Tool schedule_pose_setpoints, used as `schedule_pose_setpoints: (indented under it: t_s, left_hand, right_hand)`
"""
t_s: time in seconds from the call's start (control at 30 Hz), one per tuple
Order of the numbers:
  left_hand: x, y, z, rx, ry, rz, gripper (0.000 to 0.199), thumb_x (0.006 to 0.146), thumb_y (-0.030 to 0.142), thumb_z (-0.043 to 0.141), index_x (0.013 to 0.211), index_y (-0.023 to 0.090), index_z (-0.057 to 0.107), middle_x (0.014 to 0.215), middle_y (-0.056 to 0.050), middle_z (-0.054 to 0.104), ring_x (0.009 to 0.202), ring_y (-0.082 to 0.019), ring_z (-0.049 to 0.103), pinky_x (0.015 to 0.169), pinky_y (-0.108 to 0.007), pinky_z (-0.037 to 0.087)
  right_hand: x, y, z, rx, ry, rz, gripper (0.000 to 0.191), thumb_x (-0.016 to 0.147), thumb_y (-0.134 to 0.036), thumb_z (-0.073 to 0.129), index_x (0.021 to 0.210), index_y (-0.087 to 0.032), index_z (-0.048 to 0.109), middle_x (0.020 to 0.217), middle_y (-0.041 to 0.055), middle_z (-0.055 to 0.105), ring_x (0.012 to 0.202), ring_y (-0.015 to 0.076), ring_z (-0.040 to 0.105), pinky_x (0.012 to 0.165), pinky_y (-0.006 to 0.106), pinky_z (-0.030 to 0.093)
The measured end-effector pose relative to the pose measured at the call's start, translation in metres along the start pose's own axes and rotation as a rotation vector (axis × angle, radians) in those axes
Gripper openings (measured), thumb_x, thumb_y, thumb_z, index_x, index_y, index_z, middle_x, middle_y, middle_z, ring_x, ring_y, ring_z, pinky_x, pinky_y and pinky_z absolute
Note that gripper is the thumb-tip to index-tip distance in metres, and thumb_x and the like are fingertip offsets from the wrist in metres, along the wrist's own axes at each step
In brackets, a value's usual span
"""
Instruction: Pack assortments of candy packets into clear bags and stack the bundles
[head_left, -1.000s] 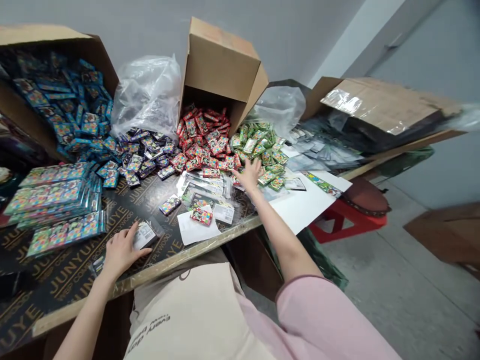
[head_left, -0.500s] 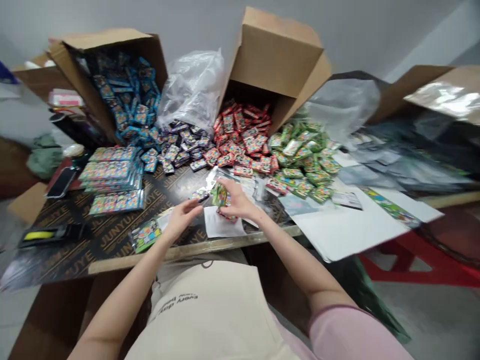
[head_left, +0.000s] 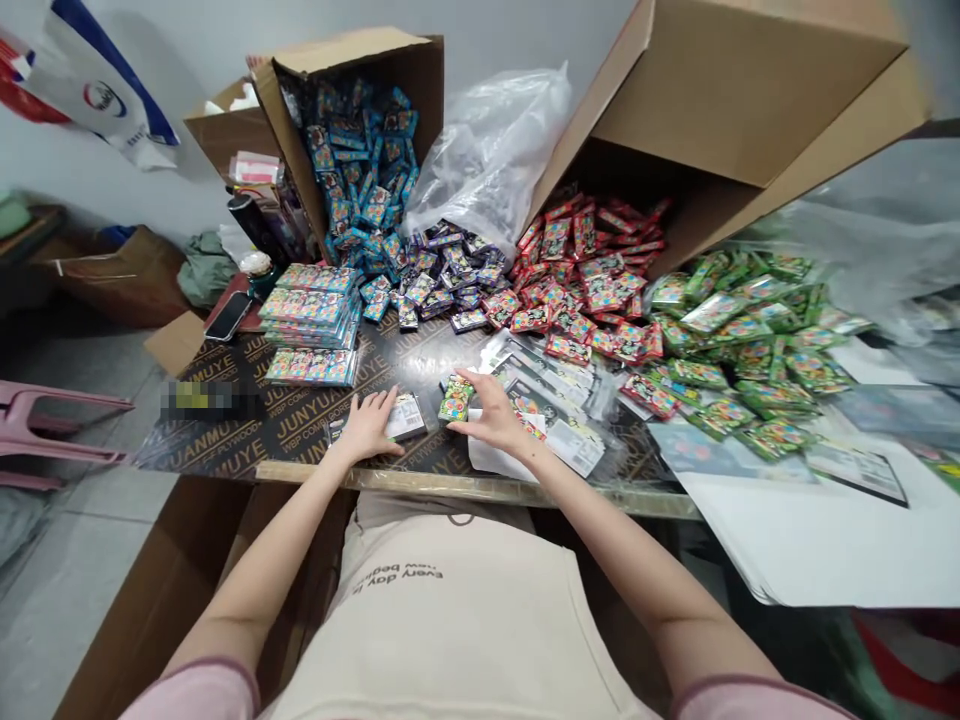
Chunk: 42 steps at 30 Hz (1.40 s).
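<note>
My left hand (head_left: pixel 367 428) lies on the dark table with its fingers spread, pressing lightly on a flat clear bag (head_left: pixel 409 412) that has a white label and a black edge. My right hand (head_left: pixel 499 415) is closed on a small green packet (head_left: pixel 456 397), held upright between thumb and fingers just right of that bag. Part of a red packet (head_left: pixel 535 430) shows by its palm, over a white sheet (head_left: pixel 491 458). Right behind this hand lie several overlapping clear bags with printed cards (head_left: pixel 559 385).
Heaps of blue packets (head_left: pixel 375 205), purple packets (head_left: pixel 442 270), red packets (head_left: pixel 592 270) and green packets (head_left: pixel 750 345) spread along the back, some spilling from cardboard boxes. Stacked filled bags (head_left: pixel 311 325) and a phone (head_left: pixel 229 316) are at the left. A white board (head_left: pixel 795 540) lies at the right.
The view has swung left. My left hand has gone from pinching a small dark item to lying spread on the clear bag. My right hand still holds the green packet.
</note>
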<state>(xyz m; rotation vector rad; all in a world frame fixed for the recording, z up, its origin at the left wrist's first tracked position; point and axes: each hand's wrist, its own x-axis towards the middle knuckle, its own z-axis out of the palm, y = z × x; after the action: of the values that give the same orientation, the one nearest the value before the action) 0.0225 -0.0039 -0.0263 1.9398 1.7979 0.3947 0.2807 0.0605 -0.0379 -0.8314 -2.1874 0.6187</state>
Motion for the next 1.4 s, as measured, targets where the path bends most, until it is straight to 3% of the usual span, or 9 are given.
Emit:
schedule_pose_setpoints:
  t_s: [0.17, 0.43, 0.57, 0.7, 0.87, 1.0, 1.13, 1.3, 1.4]
  left_hand:
    - [-0.006, -0.014, 0.009, 0.209, 0.013, 0.125, 0.11, 0.058, 0.036, 0.081, 0.151, 0.017, 0.024, 0.127, -0.016, 0.057, 0.121, -0.033, 0.051, 0.11, -0.05, 0.028]
    - [-0.013, 0.004, -0.002, -0.114, -0.029, 0.187, 0.115, 0.051, 0.026, 0.083, 0.151, 0.025, 0.027, 0.124, -0.01, 0.053, 0.116, -0.032, 0.052, 0.098, -0.046, 0.04]
    - [0.006, 0.016, -0.009, -0.573, 0.278, 0.07, 0.08, 0.056, 0.034, 0.083, 0.131, 0.022, 0.057, 0.108, -0.006, 0.062, 0.1, -0.024, 0.059, 0.091, -0.037, 0.046]
    - [0.026, 0.033, -0.003, -1.082, 0.485, -0.03, 0.03, 0.07, 0.038, 0.075, 0.092, 0.017, 0.072, 0.084, -0.002, 0.068, 0.077, -0.015, 0.061, 0.076, -0.026, 0.047]
    - [0.022, 0.064, 0.022, -1.38, 0.518, -0.102, 0.036, 0.068, 0.049, 0.076, 0.081, 0.016, 0.07, 0.076, -0.002, 0.071, 0.075, -0.015, 0.065, 0.075, -0.026, 0.05]
    - [0.017, 0.075, 0.022, -1.697, 0.487, -0.345, 0.043, 0.061, 0.054, 0.079, 0.071, 0.015, 0.065, 0.064, -0.001, 0.068, 0.067, -0.016, 0.067, 0.07, -0.027, 0.052]
    - [0.023, 0.075, 0.007, -1.713, 0.394, -0.457, 0.034, 0.056, 0.043, 0.078, 0.068, 0.017, 0.06, 0.062, 0.002, 0.066, 0.058, -0.013, 0.063, 0.062, -0.025, 0.049]
    - [0.029, 0.071, -0.01, -1.642, 0.339, -0.449, 0.022, 0.057, 0.028, 0.068, 0.075, 0.016, 0.065, 0.066, 0.0, 0.068, 0.055, -0.011, 0.059, 0.053, -0.022, 0.043]
    - [0.028, 0.072, -0.016, -1.522, 0.399, -0.347, 0.025, 0.055, 0.02, 0.066, 0.08, 0.017, 0.065, 0.071, 0.001, 0.068, 0.059, -0.011, 0.059, 0.054, -0.021, 0.042]
  right_hand:
    - [0.0, 0.012, 0.022, -0.04, -0.112, 0.018, 0.083, 0.069, -0.037, 0.081, 0.141, -0.021, 0.043, 0.133, 0.0155, 0.057, 0.12, 0.035, 0.052, 0.102, 0.055, 0.04]
    - [0.015, -0.021, 0.003, 0.359, -0.364, -0.093, 0.086, 0.068, -0.039, 0.082, 0.143, -0.024, 0.042, 0.142, 0.0116, 0.051, 0.13, 0.0294, 0.048, 0.112, 0.047, 0.035]
    - [0.036, -0.031, 0.003, 0.561, -0.002, 0.176, 0.085, 0.061, -0.045, 0.085, 0.137, -0.029, 0.048, 0.14, 0.0087, 0.053, 0.128, 0.0277, 0.051, 0.109, 0.045, 0.039]
    - [0.062, -0.046, 0.018, 0.893, 0.349, 0.576, 0.072, 0.066, -0.055, 0.076, 0.128, -0.029, 0.05, 0.106, 0.0035, 0.069, 0.091, 0.0209, 0.066, 0.082, 0.037, 0.053]
    - [0.079, -0.064, 0.029, 1.026, 0.58, 0.746, 0.03, 0.068, -0.046, 0.068, 0.082, -0.021, 0.06, 0.071, -0.0031, 0.063, 0.068, 0.0153, 0.06, 0.062, 0.026, 0.049]
    - [0.075, -0.07, 0.029, 1.056, 0.534, 0.779, 0.026, 0.063, -0.028, 0.064, 0.085, -0.023, 0.052, 0.059, -0.0064, 0.062, 0.057, 0.0164, 0.061, 0.056, 0.026, 0.047]
    - [0.068, -0.071, 0.026, 1.068, 0.464, 0.699, 0.04, 0.063, -0.024, 0.063, 0.097, -0.026, 0.043, 0.068, -0.0057, 0.07, 0.059, 0.0168, 0.065, 0.059, 0.027, 0.05]
    - [0.062, -0.063, 0.02, 1.117, 0.37, 0.659, 0.044, 0.072, -0.039, 0.06, 0.109, -0.029, 0.039, 0.103, 0.0022, 0.074, 0.081, 0.0216, 0.072, 0.074, 0.037, 0.055]
    - [0.06, -0.057, 0.015, 1.159, 0.267, 0.7, 0.045, 0.069, -0.037, 0.065, 0.11, -0.027, 0.049, 0.104, 0.0038, 0.074, 0.087, 0.0244, 0.072, 0.078, 0.04, 0.056]
